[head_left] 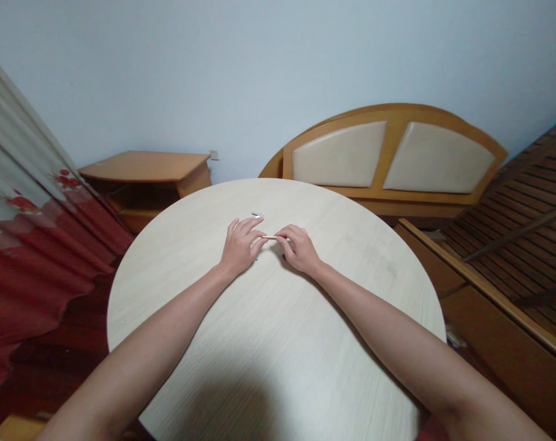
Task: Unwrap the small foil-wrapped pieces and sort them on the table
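Observation:
Above the middle of the round table point(278, 343), my left hand point(241, 248) and my right hand point(300, 248) face each other. A thin, short, light tan stick point(270, 237) spans the gap between them. Thumb and fingers of each hand pinch one end of it, while the other left fingers are spread. Just beyond the left fingertips lies a small dark and white piece point(257, 215). A tiny dark bit point(257, 258) shows beside the left thumb. Something small and dark peeks out under the right hand, mostly hidden.
Behind the table stand a wooden cabinet point(149, 166) at left and a headboard with cream panels point(339, 153) at right. A red and white curtain point(52, 245) hangs at far left. A wooden bed rail point(489, 300) and slatted frame point(526, 233) are on the right.

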A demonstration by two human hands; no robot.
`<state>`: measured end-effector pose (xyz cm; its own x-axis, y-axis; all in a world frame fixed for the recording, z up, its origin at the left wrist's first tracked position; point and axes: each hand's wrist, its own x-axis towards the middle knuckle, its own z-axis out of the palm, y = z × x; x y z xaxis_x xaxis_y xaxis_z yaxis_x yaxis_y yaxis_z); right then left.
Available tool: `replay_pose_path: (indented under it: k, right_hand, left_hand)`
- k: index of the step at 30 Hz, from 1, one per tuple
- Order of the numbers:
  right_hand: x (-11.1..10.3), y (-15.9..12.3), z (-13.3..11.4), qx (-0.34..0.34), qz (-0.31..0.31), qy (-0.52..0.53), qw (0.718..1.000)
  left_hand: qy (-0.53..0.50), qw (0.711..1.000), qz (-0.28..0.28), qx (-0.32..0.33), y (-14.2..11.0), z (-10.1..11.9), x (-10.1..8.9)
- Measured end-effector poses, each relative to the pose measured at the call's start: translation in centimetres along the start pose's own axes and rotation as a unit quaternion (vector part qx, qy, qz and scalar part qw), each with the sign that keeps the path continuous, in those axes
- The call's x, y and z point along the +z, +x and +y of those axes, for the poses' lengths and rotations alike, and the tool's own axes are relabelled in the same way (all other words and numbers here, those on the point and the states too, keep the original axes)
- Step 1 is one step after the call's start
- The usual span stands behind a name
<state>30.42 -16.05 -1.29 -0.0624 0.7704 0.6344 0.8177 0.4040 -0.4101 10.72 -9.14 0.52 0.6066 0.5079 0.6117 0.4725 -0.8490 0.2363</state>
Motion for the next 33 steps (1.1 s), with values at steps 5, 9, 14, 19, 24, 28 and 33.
replay_pose_path:
  k: [5, 9, 14, 19, 24, 28, 33]
  right_hand:
    - [0.2, -0.1, 0.2, -0.001, -0.015, 0.001, 1.0]
    - [0.3, 0.0, 0.3, -0.002, -0.024, 0.009, 1.0]
    - [0.2, 0.0, 0.3, 0.001, -0.01, 0.006, 1.0]
    - [0.3, 0.0, 0.0, 0.013, -0.007, -0.012, 1.0]
    - [0.1, -0.1, -0.1, 0.03, 0.001, -0.025, 0.999]
    - [0.2, 0.3, -0.3, 0.026, -0.037, -0.07, 0.996]
    - [1.1, 3.0, -0.8, 0.056, -0.12, -0.181, 0.975]
  left_hand:
    - [0.004, 1.0, 0.004, 0.006, 0.1, 0.1, -0.2]
    - [0.005, 1.0, 0.004, 0.002, 0.1, 0.0, -0.3]
    - [-0.007, 1.0, -0.001, 0.009, 0.1, -0.1, -0.3]
    - [-0.022, 1.0, -0.016, -0.013, 0.3, -0.8, -0.5]
    - [0.014, 0.982, 0.023, -0.184, 0.5, -4.4, -0.7]
    - [0.043, 0.961, -0.034, -0.271, 0.3, -6.9, -0.5]
    - [0.044, 0.963, -0.076, -0.256, 0.0, -7.5, 0.2]
